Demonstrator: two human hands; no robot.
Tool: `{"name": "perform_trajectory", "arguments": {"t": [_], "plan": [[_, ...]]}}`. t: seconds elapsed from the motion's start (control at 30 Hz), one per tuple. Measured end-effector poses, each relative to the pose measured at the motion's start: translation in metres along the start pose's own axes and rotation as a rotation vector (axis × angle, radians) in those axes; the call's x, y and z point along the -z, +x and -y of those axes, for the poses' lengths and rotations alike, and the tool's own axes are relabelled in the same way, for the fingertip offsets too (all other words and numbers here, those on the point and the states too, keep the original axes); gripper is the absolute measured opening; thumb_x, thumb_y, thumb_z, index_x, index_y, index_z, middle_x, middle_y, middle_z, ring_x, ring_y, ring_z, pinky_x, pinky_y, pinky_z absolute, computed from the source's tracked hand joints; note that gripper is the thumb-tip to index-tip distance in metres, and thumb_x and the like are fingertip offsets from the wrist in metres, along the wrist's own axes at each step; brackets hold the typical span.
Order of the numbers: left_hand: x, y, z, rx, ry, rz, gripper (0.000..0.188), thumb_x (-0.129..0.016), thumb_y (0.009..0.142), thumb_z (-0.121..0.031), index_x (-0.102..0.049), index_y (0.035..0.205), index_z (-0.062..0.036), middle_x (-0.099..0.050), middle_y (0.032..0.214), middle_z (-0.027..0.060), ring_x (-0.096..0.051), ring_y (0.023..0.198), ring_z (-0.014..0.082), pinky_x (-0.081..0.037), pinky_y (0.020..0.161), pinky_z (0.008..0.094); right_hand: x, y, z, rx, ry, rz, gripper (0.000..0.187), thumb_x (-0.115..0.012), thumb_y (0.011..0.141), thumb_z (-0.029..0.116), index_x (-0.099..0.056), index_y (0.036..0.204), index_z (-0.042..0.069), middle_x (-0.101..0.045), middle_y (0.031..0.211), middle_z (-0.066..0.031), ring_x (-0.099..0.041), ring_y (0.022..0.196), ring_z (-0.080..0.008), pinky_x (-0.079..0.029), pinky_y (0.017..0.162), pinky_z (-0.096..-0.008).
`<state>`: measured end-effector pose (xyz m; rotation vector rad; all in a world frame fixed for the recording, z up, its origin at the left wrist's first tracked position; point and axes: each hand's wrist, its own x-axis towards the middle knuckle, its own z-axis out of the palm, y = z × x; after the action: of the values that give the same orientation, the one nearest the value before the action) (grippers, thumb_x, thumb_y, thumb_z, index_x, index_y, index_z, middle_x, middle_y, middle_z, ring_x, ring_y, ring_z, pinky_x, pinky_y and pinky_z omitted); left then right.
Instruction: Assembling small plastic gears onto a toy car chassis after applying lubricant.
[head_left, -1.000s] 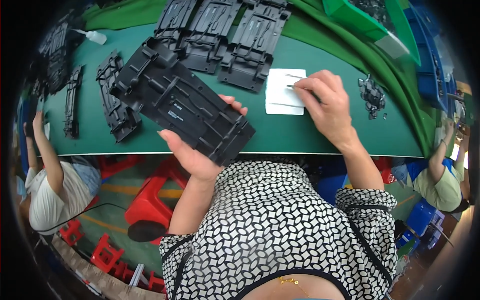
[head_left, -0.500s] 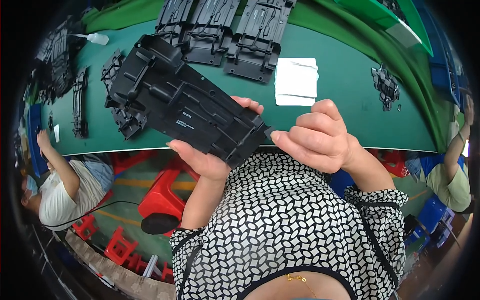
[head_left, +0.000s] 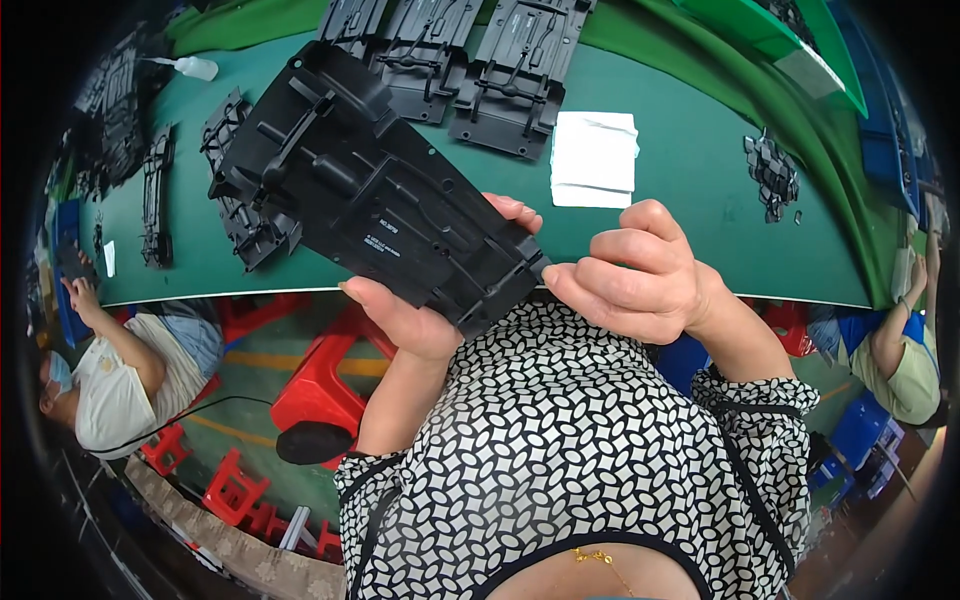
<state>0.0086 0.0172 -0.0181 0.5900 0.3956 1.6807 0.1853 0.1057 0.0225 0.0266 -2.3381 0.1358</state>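
Note:
A long black plastic chassis plate (head_left: 400, 210) with moulded ribs and small white print is held tilted above the table's near edge. My left hand (head_left: 415, 325) grips its near end from below, thumb on one side and fingers round the other. My right hand (head_left: 640, 275) is closed in a pinch beside the near right corner of the plate. At its fingertips is a small black piece (head_left: 541, 266), touching or almost touching that corner; its shape is mostly hidden.
More black chassis plates (head_left: 515, 85) lie in a row at the back of the green table (head_left: 690, 190). White paper (head_left: 593, 160) and a pile of small black pieces (head_left: 770, 178) lie to the right. A white bottle (head_left: 196, 68) is at far left. People sit on both sides; red stools (head_left: 318, 395) stand below.
The chassis plate has swung slightly, its far end rising and shifting right. My right fingertips have stayed at its near corner. The person at left has moved a hand.

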Motion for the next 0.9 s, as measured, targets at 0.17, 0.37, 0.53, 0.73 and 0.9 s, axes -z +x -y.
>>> {"name": "perform_trajectory", "arguments": {"t": [0.17,0.37,0.53,0.73,0.9], "plan": [[-0.004,0.001,0.001,0.008,0.018,0.034,0.105,-0.024,0.071,-0.086,-0.035,0.131,0.0006,-0.052,0.117,0.0202,-0.052,0.107,0.0326,-0.041,0.093,0.0463,0.002,0.000,-0.001,0.011,0.017,0.014,0.025,-0.069,0.058,0.006,-0.066,0.083,0.005,-0.053,0.079,0.0018,-0.050,0.067,-0.0139,-0.033,0.056,-0.0285],[-0.013,0.001,-0.003,0.007,0.061,-0.064,0.110,-0.013,0.071,-0.087,-0.049,0.110,0.0087,-0.057,0.105,0.0198,-0.055,0.096,0.0327,-0.045,0.086,0.0467,0.002,0.000,-0.001,0.018,0.058,0.029,0.024,-0.067,0.060,0.007,-0.066,0.084,0.005,-0.054,0.079,0.0016,-0.049,0.068,-0.0150,-0.034,0.055,-0.0291],[-0.016,-0.001,-0.003,0.002,0.060,-0.093,0.111,-0.012,0.069,-0.088,-0.050,0.108,0.0088,-0.057,0.105,0.0194,-0.055,0.095,0.0327,-0.045,0.086,0.0460,0.000,-0.002,0.001,0.024,0.044,0.023,0.024,-0.067,0.060,0.008,-0.066,0.084,0.004,-0.053,0.079,0.0010,-0.049,0.068,-0.0150,-0.034,0.055,-0.0285],[-0.014,0.002,-0.005,-0.158,0.184,-0.079,0.114,-0.018,0.065,-0.090,-0.050,0.108,0.0103,-0.056,0.106,0.0206,-0.053,0.099,0.0321,-0.043,0.089,0.0471,0.004,0.001,0.016,-0.393,0.198,-0.061,0.022,-0.070,0.072,0.005,-0.063,0.092,0.001,-0.055,0.083,-0.0069,-0.052,0.069,-0.0204,-0.040,0.054,-0.0308],[-0.016,0.008,-0.002,-0.344,0.344,0.029,0.122,-0.016,0.054,-0.095,-0.052,0.107,0.0095,-0.056,0.108,0.0197,-0.055,0.101,0.0298,-0.046,0.090,0.0438,0.010,0.009,0.040,-1.249,0.977,-0.024,0.006,-0.056,0.087,0.003,-0.059,0.086,-0.002,-0.054,0.080,-0.0029,-0.046,0.066,-0.0070,-0.036,0.056,-0.0216]]}}
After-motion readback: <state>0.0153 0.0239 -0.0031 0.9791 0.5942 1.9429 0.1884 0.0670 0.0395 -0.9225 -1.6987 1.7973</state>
